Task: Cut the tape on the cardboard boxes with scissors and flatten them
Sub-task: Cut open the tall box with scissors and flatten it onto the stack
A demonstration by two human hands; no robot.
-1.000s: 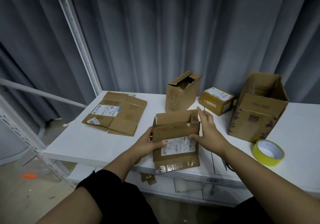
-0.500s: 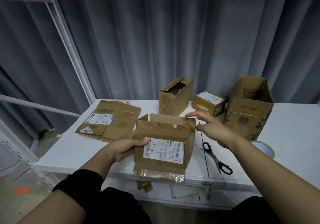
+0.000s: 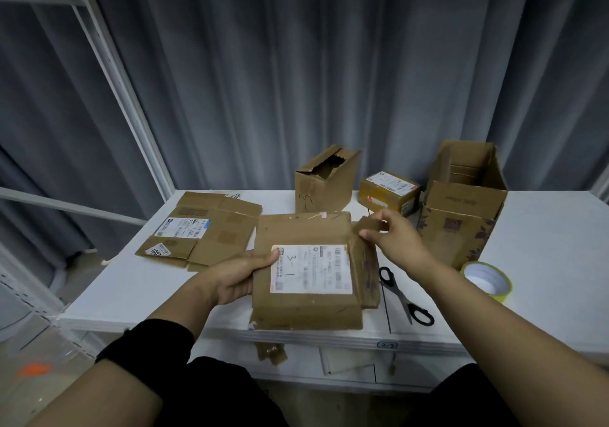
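A brown cardboard box with a white label marked "3-1" is held at the table's front edge, its labelled face up. My left hand grips its left side, thumb on the label's corner. My right hand pinches a small flap at the box's upper right corner. Black-handled scissors lie on the white table just right of the box, untouched. A flattened box lies at the left.
At the back stand a torn-top box, a small taped yellow-brown box and a tall open box. A yellow tape roll sits at the right. A white rack frame rises on the left. Tape scraps hang below the table edge.
The box has been turned so its labelled face lies up and looks flatter. My right hand came off it, hovered, then pinched the right flap. The scissors came into view.
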